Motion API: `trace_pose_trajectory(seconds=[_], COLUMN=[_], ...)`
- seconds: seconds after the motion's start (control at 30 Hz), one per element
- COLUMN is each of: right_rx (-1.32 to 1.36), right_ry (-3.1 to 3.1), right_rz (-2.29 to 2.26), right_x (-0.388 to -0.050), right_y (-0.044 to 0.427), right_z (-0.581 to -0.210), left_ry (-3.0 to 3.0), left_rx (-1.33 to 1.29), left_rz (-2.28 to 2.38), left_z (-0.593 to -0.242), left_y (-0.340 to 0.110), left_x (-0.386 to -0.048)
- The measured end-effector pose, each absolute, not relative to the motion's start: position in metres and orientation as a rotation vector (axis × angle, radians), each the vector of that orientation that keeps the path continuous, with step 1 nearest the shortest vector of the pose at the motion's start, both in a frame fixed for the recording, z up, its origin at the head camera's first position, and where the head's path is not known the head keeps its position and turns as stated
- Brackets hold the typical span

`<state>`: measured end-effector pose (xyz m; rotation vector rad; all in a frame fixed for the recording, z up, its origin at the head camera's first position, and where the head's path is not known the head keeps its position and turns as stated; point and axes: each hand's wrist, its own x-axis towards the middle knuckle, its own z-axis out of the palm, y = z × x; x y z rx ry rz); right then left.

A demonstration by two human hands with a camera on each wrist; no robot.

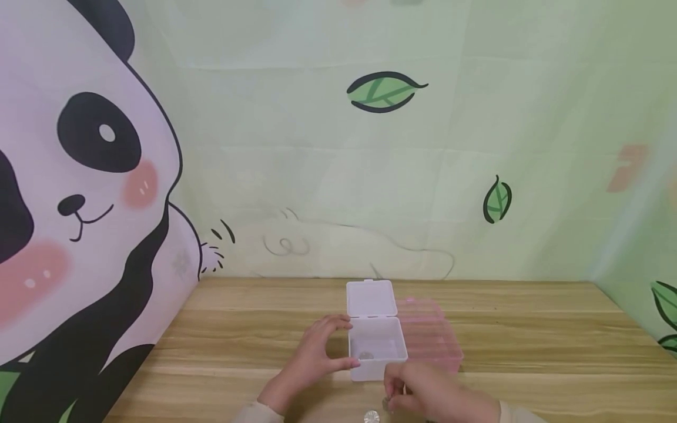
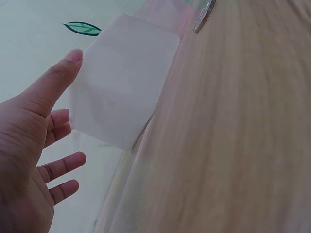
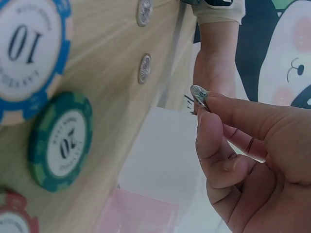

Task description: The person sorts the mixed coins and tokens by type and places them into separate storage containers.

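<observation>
An uncovered white plastic box (image 1: 378, 369) stands on the table, its lid (image 1: 371, 298) swung back. A silver coin (image 1: 366, 355) lies inside. My left hand (image 1: 317, 351) holds the box at its left side, thumb at the front corner and fingers near the hinge; in the left wrist view the other fingers are loosely bent. Just in front of the box, my right hand (image 1: 431, 390) pinches a silver coin (image 3: 199, 93) between thumb and forefinger. Another coin (image 1: 372, 417) lies on the table near the bottom edge; the right wrist view shows two coins (image 3: 145, 68) lying there.
Right of the white box sits a translucent pink box (image 1: 433, 335), partly behind my right hand. Poker chips lie on the table in the right wrist view: a blue one (image 3: 29, 48), a green one (image 3: 63, 141) and a red one (image 3: 17, 216). A panda-print cloth (image 1: 296, 147) surrounds the table.
</observation>
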<state>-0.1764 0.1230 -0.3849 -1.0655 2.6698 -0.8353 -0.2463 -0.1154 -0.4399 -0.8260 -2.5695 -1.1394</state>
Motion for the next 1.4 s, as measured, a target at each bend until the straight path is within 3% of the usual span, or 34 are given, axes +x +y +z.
trace_pose_trajectory(seconds=[0.73,1.4], right_rx=[-1.019,-0.907], right_ry=[2.728,2.787], right_rz=[-0.956,-0.970], right_x=[-0.207,-0.238], right_y=[0.122,0.098], right_z=[-0.362,-0.370], left_ry=[-2.557,-2.565], left_rx=[-0.828,-0.834], left_rz=[-1.152,-1.122], left_z=[-0.441,-0.440], left_y=[-0.115,-0.117], left_x=[-0.247,-0.246])
